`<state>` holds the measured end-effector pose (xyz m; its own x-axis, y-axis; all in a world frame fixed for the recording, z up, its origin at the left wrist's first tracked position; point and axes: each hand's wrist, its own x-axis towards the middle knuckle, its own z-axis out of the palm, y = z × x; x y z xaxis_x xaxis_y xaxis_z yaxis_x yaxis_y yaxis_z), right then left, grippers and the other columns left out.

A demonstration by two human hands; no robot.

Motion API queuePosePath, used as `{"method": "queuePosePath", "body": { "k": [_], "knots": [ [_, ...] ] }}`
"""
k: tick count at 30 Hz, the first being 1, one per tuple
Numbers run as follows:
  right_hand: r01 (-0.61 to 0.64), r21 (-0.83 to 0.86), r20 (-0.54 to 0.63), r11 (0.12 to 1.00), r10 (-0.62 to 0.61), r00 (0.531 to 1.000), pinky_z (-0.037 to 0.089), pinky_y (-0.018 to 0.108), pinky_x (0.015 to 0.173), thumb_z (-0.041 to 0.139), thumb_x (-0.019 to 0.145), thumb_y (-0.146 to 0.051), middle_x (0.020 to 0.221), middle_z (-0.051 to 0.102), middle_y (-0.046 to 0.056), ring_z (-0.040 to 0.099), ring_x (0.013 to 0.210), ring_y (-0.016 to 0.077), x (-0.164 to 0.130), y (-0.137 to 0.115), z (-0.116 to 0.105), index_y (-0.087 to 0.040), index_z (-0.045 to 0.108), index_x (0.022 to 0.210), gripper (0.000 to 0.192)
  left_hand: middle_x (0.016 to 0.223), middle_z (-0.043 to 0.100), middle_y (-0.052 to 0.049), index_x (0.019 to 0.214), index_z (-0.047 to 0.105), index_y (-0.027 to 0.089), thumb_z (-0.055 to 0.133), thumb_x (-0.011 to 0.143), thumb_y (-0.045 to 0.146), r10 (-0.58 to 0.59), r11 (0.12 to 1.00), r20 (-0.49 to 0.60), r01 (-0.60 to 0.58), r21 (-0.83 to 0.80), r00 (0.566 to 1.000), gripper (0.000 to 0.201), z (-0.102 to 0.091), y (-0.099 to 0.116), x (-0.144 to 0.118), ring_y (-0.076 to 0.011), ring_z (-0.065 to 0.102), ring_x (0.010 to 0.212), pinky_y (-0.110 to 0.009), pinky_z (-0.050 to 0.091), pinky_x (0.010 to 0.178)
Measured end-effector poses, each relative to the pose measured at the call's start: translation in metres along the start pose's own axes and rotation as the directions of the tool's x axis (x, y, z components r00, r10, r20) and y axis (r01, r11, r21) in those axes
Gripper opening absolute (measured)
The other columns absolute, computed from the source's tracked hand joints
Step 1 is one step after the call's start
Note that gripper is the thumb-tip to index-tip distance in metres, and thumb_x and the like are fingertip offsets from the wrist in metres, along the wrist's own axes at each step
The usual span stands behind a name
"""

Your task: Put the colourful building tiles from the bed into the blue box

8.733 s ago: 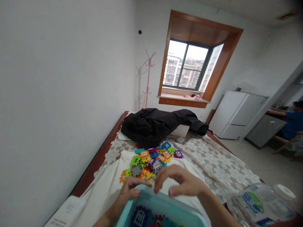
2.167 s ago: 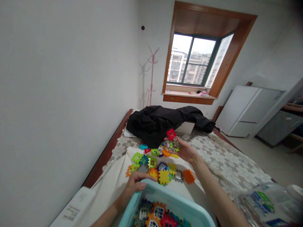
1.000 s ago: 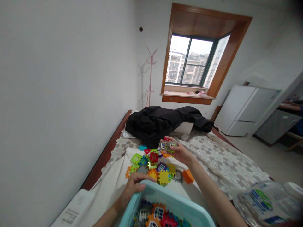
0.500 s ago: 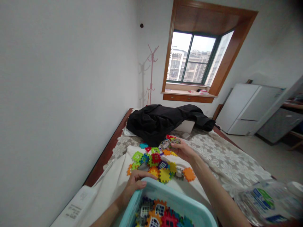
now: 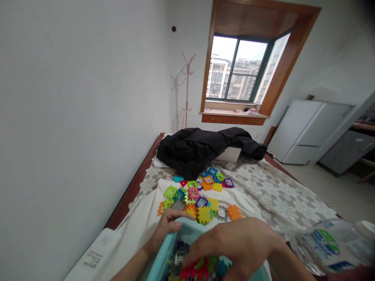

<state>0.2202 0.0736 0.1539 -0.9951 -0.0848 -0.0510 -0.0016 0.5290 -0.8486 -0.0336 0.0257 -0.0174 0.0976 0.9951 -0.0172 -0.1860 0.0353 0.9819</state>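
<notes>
My left hand (image 5: pixel 168 226) grips the left corner of a light blue plastic bin (image 5: pixel 156 259), thumb over the rim and fingers outside. My right hand (image 5: pixel 234 244) reaches over the bin, back of the hand up, fingers bent down into it around toothed plastic building pieces (image 5: pixel 195 271), red and green ones among them. Its fingertips are partly hidden and blurred. Beyond the bin lies a loose pile of similar pieces (image 5: pixel 204 215) in yellow, orange, green, blue, purple and grey, some with window lattices, spread on a white cloth (image 5: pixel 146 224).
A large clear bottle (image 5: pixel 331 246) lies at the right. Black cloth (image 5: pixel 202 146) is heaped at the bed's far end, partly over a white box (image 5: pixel 231 154). A white labelled object (image 5: pixel 95 253) lies at the left, near the wall. A fridge (image 5: pixel 307 130) stands far right.
My right hand has come back from the far side of the pile into the bin, with pieces in it. Fewer pieces lie at the pile's far end. My left hand has stayed on the rim.
</notes>
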Motion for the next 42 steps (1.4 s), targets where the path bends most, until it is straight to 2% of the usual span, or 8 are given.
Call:
{"method": "queuePosePath", "body": {
  "k": [5,10,16,22,29,34,37,42],
  "knots": [
    [0.016,0.108,-0.186,0.994,0.005,0.982,0.051,0.036,0.108,0.069,0.097,-0.042,0.134,0.072,0.01,0.068,0.123,0.0244,-0.005,0.03,-0.023,-0.024,0.061,0.146,0.052,0.094,0.08,-0.009,0.103,0.082,0.016,0.078,0.073,0.043,-0.024,0.995,0.01,0.025,-0.1,1.0,0.041,0.004,0.001,-0.001,-0.0276,0.068,0.085,-0.034,0.053,0.074],
    [-0.274,-0.03,-0.604,0.961,0.201,0.771,0.037,0.05,0.121,0.08,0.085,-0.052,0.153,0.057,0.012,0.052,0.141,0.0328,0.001,0.109,-0.039,-0.029,0.054,0.152,0.075,0.102,0.081,-0.01,0.105,0.081,0.016,0.077,0.074,0.044,-0.006,0.997,0.023,0.008,-0.082,1.0,0.042,0.003,0.002,-0.002,-0.0279,0.069,0.088,-0.033,0.054,0.074],
    [-0.529,-0.189,-0.418,0.827,0.42,0.806,0.023,0.055,0.127,0.09,0.068,-0.049,0.174,0.019,0.015,0.021,0.158,0.0414,0.028,0.164,-0.013,-0.027,0.03,0.165,0.117,0.094,0.08,-0.009,0.104,0.08,0.015,0.076,0.075,0.042,0.008,0.993,0.065,0.0,-0.122,0.998,0.039,0.001,-0.002,0.0,-0.0247,0.067,0.081,-0.031,0.052,0.071],
    [-0.555,-0.382,-0.537,0.739,0.311,0.784,0.05,0.041,0.105,0.076,0.078,-0.024,0.144,0.057,0.014,0.059,0.127,0.0323,0.037,0.153,-0.007,-0.023,0.051,0.15,0.076,0.098,0.08,-0.011,0.106,0.077,0.014,0.079,0.074,0.042,0.04,0.994,0.194,-0.018,-0.112,0.98,0.043,-0.008,-0.005,0.003,-0.0264,0.069,0.086,-0.032,0.052,0.074],
    [-0.611,-0.387,-0.583,0.691,0.33,0.742,0.052,0.04,0.098,0.072,0.087,-0.028,0.121,0.068,0.014,0.064,0.112,0.0302,0.029,0.147,-0.018,-0.017,0.065,0.125,0.041,0.101,0.079,-0.011,0.106,0.074,0.014,0.079,0.076,0.041,0.009,0.992,0.214,0.018,-0.125,0.977,0.041,-0.007,-0.001,0.003,-0.0253,0.069,0.087,-0.032,0.052,0.076],
    [-0.436,-0.373,-0.469,0.819,0.24,0.85,0.035,0.053,0.121,0.083,0.08,-0.046,0.167,0.035,0.017,0.036,0.151,0.0389,0.03,0.141,-0.01,-0.026,0.04,0.159,0.092,0.101,0.078,-0.009,0.104,0.07,0.017,0.078,0.069,0.036,-0.092,0.959,0.463,0.204,-0.197,0.882,0.04,0.002,0.02,0.009,-0.0277,0.071,0.092,-0.034,0.052,0.08],
    [-0.368,-0.406,-0.386,0.837,0.208,0.899,0.025,0.06,0.125,0.078,0.086,-0.04,0.172,0.026,0.014,0.026,0.157,0.0398,0.042,0.14,0.0,-0.03,0.033,0.163,0.089,0.105,0.078,-0.009,0.113,0.07,0.018,0.07,0.066,0.032,-0.196,0.929,0.574,0.337,-0.151,0.795,0.049,0.012,0.034,0.008,-0.03,0.071,0.097,-0.037,0.05,0.087],
    [-0.346,-0.457,-0.359,0.819,0.186,0.915,0.013,0.07,0.124,0.078,0.086,-0.044,0.176,0.01,0.013,0.008,0.16,0.0442,0.063,0.146,0.014,-0.033,0.025,0.166,0.096,0.097,0.078,-0.007,0.125,0.072,0.016,0.062,0.06,0.029,-0.308,0.922,0.563,0.386,-0.022,0.767,0.067,0.022,0.028,-0.001,-0.0299,0.068,0.094,-0.038,0.047,0.087]
  ]
}}
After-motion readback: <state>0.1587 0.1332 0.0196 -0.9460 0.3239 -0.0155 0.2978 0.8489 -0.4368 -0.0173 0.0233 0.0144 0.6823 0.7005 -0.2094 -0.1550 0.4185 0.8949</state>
